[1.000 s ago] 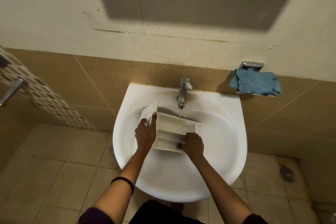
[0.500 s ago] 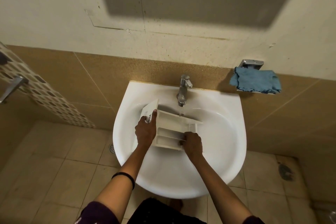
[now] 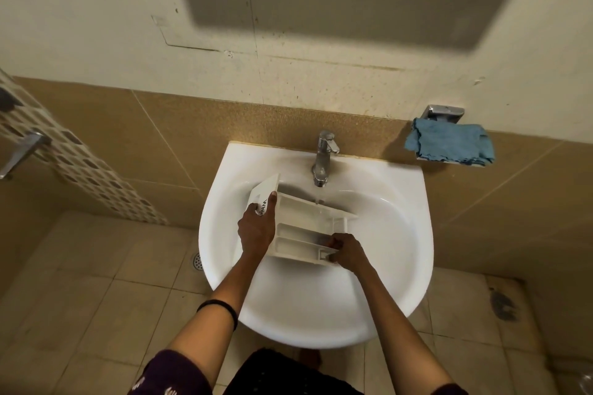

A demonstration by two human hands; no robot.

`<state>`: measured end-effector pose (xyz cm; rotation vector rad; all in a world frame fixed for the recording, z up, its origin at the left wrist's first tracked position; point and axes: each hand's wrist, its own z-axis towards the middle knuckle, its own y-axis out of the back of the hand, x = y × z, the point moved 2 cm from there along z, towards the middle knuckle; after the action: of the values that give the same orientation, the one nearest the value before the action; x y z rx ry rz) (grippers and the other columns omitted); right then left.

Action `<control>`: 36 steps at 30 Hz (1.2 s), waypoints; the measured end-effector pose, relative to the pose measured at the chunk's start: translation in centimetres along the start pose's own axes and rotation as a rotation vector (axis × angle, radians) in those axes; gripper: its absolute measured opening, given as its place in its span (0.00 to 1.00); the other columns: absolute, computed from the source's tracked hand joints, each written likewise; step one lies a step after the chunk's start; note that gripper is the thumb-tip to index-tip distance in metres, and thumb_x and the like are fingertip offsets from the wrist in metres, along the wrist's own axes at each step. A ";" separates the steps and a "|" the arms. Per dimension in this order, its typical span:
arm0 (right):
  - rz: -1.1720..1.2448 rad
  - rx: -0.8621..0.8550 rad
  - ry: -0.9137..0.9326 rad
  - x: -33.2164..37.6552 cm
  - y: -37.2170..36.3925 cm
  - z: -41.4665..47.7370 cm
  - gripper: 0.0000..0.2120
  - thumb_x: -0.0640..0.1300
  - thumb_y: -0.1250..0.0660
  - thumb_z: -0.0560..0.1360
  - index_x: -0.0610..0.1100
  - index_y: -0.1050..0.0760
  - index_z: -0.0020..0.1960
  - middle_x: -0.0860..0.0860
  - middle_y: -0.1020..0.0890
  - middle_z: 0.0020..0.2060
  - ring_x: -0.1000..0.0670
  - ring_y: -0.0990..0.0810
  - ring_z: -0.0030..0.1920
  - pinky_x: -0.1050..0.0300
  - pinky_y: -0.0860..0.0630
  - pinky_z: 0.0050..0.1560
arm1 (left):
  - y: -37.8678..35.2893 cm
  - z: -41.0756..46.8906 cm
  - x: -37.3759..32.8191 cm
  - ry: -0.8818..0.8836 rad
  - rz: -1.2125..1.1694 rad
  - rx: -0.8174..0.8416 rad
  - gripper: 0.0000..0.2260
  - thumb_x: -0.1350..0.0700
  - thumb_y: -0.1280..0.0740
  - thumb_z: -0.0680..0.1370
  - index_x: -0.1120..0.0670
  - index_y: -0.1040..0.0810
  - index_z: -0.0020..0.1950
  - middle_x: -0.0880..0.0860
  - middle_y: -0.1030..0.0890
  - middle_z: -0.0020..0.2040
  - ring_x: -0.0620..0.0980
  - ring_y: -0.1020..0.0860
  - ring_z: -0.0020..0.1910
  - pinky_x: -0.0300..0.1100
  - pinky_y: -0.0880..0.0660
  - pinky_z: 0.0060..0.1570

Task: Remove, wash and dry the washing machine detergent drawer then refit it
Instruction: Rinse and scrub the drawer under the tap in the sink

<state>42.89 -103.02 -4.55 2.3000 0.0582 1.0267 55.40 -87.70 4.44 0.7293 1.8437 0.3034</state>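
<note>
The white detergent drawer lies over the bowl of the white sink, its front panel at the left. A thin stream of water runs from the chrome tap into its far compartment. My left hand grips the drawer at the front panel, thumb up on the panel's face. My right hand is at the drawer's near right corner, with fingers curled over its edge and into a compartment.
A blue cloth lies on a small chrome wall shelf to the right of the sink. A metal handle juts out at the far left. Tiled floor with a round drain lies left of the sink.
My right hand has shifted slightly right along the drawer's near edge. The drawer and my left hand have held their place under the running water.
</note>
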 end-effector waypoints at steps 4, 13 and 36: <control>0.061 0.008 -0.022 -0.6 0.3 0.3 0.13 0.24 0.36 0.65 0.38 0.21 0.43 0.46 0.22 0.41 0.48 0.25 0.43 0.68 0.31 0.31 | 0.1 -0.2 0.0 0.000 -0.004 -0.002 0.29 0.38 0.43 0.77 0.60 0.30 0.68 0.60 0.25 0.65 0.60 0.28 0.64 0.51 0.34 0.65; 0.097 0.002 -0.015 -0.4 -0.2 0.3 0.18 0.27 0.28 0.63 0.47 0.30 0.30 0.54 0.27 0.28 0.57 0.29 0.31 0.68 0.33 0.31 | 0.0 0.0 0.1 0.015 -0.011 0.004 0.31 0.37 0.43 0.77 0.59 0.31 0.69 0.60 0.26 0.66 0.60 0.29 0.65 0.51 0.35 0.65; 0.061 0.029 -0.006 -0.2 0.1 0.3 0.17 0.32 0.25 0.63 0.49 0.30 0.31 0.54 0.27 0.29 0.52 0.28 0.35 0.68 0.35 0.31 | -0.1 0.1 0.3 0.021 -0.007 0.002 0.31 0.37 0.43 0.77 0.58 0.32 0.70 0.59 0.27 0.67 0.59 0.30 0.66 0.50 0.36 0.66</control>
<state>42.95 -103.28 -4.73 2.3437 0.0002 1.0565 55.44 -87.60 4.12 0.7237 1.8665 0.3059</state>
